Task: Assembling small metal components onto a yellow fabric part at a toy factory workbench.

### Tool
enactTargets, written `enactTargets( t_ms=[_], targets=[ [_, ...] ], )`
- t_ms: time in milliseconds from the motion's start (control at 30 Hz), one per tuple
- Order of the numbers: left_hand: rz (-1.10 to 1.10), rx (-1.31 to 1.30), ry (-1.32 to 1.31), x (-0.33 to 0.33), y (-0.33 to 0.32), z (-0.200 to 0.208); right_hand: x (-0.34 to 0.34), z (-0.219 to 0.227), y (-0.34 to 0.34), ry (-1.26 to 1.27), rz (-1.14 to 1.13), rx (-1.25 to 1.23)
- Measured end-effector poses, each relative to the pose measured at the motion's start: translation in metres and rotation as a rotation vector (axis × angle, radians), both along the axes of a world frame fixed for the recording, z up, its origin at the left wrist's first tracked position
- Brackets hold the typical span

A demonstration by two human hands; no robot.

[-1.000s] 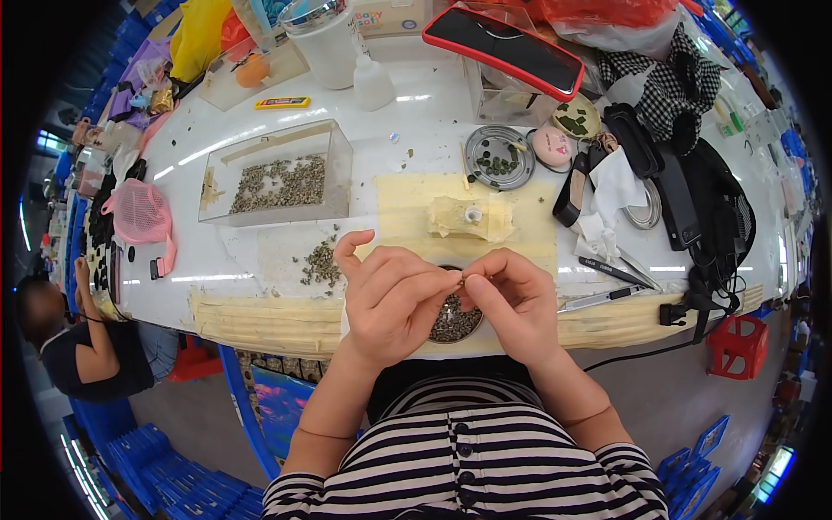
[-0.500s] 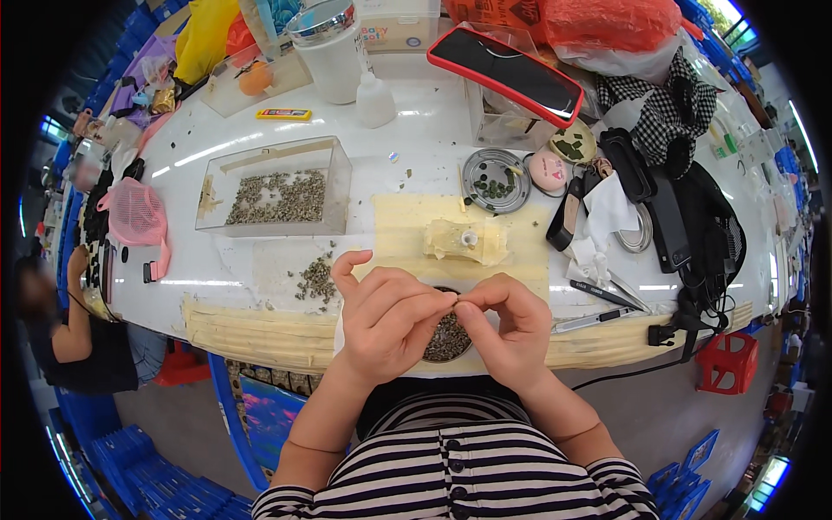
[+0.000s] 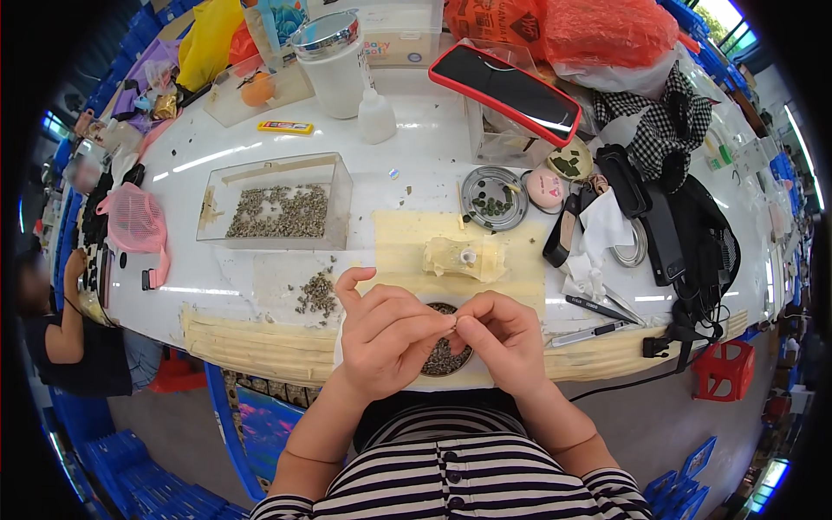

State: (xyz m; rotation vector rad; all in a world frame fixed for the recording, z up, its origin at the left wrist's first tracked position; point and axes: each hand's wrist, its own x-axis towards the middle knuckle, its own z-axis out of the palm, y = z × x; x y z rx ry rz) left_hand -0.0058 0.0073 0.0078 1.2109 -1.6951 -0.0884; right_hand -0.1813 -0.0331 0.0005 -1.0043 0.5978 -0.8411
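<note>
My left hand point(image 3: 386, 336) and my right hand point(image 3: 500, 338) meet fingertip to fingertip near the table's front edge. Both are pinched closed; whatever sits between the fingertips is too small to make out. Below them is a round dish point(image 3: 444, 371) filled with small grey-brown pieces, partly covered by my fingers. Just beyond stands a block wrapped in yellowish tape point(image 3: 451, 260) with a small white knob on it. A loose pile of the same small pieces point(image 3: 317, 295) lies to the left of my left hand.
Behind the pile stands a clear box point(image 3: 340, 234) of similar pieces. A round tin point(image 3: 494, 217) holds dark green bits. To the right lie tweezers point(image 3: 598, 308), a craft knife point(image 3: 589, 334) and black straps. A red-cased phone point(image 3: 511, 91) rests on a box. Another person sits far left.
The view has tilted slightly, so the table things sit a little lower. My hands stay pinched together over the dish, with small shifts of the fingers.
</note>
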Motion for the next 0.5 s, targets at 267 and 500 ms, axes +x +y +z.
enactTargets(
  t_ms=[267,500],
  targets=[
    [0.058,-0.033,-0.074,-0.004,-0.001,-0.001,0.005,-0.003,0.001,0.321,-0.299,-0.682],
    [0.117,-0.049,-0.13,-0.006,-0.001,-0.004,0.011,0.0,0.0,0.4,-0.45,-0.879]
  ],
)
